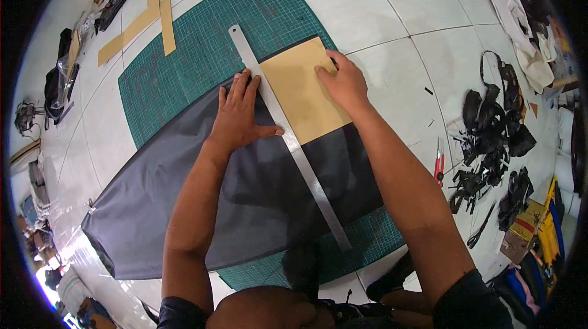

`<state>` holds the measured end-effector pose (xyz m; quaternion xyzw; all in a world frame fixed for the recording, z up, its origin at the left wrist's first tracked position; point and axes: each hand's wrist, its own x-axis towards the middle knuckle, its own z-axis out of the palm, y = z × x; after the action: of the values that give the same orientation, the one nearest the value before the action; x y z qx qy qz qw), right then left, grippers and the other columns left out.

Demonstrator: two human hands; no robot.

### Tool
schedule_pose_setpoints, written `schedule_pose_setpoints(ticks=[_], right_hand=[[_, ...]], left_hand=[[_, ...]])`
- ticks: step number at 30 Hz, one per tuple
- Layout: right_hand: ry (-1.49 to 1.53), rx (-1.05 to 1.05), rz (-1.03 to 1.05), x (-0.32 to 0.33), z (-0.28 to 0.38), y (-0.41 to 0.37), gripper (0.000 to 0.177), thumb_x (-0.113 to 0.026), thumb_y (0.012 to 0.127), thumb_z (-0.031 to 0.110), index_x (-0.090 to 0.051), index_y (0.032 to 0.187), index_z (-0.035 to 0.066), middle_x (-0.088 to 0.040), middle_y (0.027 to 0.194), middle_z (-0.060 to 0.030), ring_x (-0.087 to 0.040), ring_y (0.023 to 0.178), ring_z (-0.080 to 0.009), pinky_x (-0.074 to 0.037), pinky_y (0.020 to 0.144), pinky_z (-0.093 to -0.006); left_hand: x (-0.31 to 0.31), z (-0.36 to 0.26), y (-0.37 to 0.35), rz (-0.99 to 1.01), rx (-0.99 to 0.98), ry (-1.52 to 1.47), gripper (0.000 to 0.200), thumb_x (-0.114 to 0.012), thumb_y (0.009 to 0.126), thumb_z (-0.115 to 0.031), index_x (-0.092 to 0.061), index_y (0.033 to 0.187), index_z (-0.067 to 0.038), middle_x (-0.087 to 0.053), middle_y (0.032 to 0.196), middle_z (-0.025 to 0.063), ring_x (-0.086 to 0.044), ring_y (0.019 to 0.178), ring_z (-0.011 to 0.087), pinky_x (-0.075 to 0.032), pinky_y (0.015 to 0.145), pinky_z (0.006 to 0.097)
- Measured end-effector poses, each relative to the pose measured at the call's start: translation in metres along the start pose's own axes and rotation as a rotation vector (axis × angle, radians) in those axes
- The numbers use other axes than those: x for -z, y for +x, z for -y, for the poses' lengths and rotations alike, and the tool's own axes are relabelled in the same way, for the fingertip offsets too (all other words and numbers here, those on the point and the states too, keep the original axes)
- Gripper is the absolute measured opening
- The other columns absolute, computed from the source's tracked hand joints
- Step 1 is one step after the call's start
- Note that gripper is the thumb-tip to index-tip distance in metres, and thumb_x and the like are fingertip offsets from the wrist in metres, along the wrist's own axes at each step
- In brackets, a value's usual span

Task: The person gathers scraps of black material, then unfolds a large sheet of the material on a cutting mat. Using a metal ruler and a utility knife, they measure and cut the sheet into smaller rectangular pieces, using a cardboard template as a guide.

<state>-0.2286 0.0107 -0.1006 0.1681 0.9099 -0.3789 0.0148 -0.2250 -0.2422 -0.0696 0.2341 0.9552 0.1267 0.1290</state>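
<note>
A steel ruler (293, 136) lies slantwise across dark grey fabric (177, 194), against the left edge of a tan cardboard rectangle (303, 93). My left hand (239, 115) is flat with fingers spread, pressing on the fabric, its fingertips and thumb touching the ruler. At the cardboard's upper right edge, my right hand (344, 83) grips the piece, thumb on top and fingers at the edge. The fabric rests on a green cutting mat (177, 78), which shows at the top and bottom.
A red utility knife (439, 167) lies on the tiled floor (392, 78) to the right, near a heap of black scraps (490, 115). Tan cardboard strips (131, 35) lie at the upper left. A small clip (91, 206) sits at the fabric's left tip.
</note>
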Motion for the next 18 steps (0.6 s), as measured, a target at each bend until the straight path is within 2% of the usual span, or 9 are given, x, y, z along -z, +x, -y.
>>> schedule_pose_setpoints(ticks=[6,9,10,11,14,18], right_hand=[[0.018,0.001,-0.001,0.001,-0.001,0.001,0.049,-0.067,0.084,0.031,-0.057,0.129,0.014,-0.065,0.115,-0.0172,-0.062,0.109,-0.0331,-0.05,0.091,-0.0434],[0.203,-0.005,0.021,0.013,-0.021,0.001,0.043,-0.068,0.087,0.022,-0.056,0.126,0.01,-0.067,0.1,-0.0118,-0.065,0.087,-0.0225,-0.052,0.078,-0.0348],[0.251,-0.019,0.019,0.03,-0.021,-0.009,0.038,-0.068,0.087,0.015,-0.055,0.122,0.01,-0.064,0.093,-0.0086,-0.06,0.08,-0.0167,-0.05,0.071,-0.0322],[0.277,0.001,0.029,0.046,-0.031,-0.021,0.038,-0.067,0.087,0.014,-0.054,0.123,0.01,-0.064,0.094,-0.0082,-0.06,0.081,-0.0162,-0.05,0.071,-0.0309],[0.486,-0.229,0.26,0.105,-0.048,-0.082,0.039,-0.062,0.089,0.009,-0.052,0.127,0.011,-0.064,0.099,-0.0082,-0.059,0.084,-0.0133,-0.048,0.071,-0.0266],[0.367,-0.352,0.357,0.144,-0.102,-0.183,0.042,-0.06,0.092,0.011,-0.048,0.132,0.013,-0.062,0.102,-0.007,-0.057,0.087,-0.0119,-0.047,0.072,-0.0269]], left_hand=[[0.004,-0.003,0.002,0.007,0.002,0.014,0.127,-0.085,0.052,-0.064,-0.032,0.148,0.001,-0.025,0.155,0.0235,-0.022,0.146,0.0406,-0.018,0.116,0.0606],[0.001,-0.001,0.002,-0.014,-0.024,0.017,0.126,-0.085,0.053,-0.065,-0.034,0.146,0.003,-0.026,0.155,0.0238,-0.025,0.145,0.0412,-0.019,0.115,0.0606],[-0.001,0.001,0.003,-0.021,-0.035,0.013,0.126,-0.085,0.053,-0.065,-0.034,0.146,0.003,-0.026,0.155,0.0238,-0.026,0.144,0.0414,-0.02,0.115,0.0605],[-0.005,0.001,0.0,-0.03,-0.036,0.023,0.126,-0.085,0.052,-0.065,-0.034,0.146,0.003,-0.026,0.155,0.0237,-0.026,0.144,0.0412,-0.02,0.115,0.0603],[-0.009,0.003,0.001,-0.067,-0.046,0.05,0.126,-0.086,0.052,-0.064,-0.034,0.147,0.002,-0.026,0.155,0.0233,-0.028,0.143,0.0406,-0.02,0.115,0.0599],[-0.014,0.002,0.0,-0.091,-0.048,0.07,0.124,-0.087,0.053,-0.061,-0.034,0.147,-0.001,-0.026,0.156,0.0232,-0.026,0.145,0.0395,-0.021,0.115,0.0598]])
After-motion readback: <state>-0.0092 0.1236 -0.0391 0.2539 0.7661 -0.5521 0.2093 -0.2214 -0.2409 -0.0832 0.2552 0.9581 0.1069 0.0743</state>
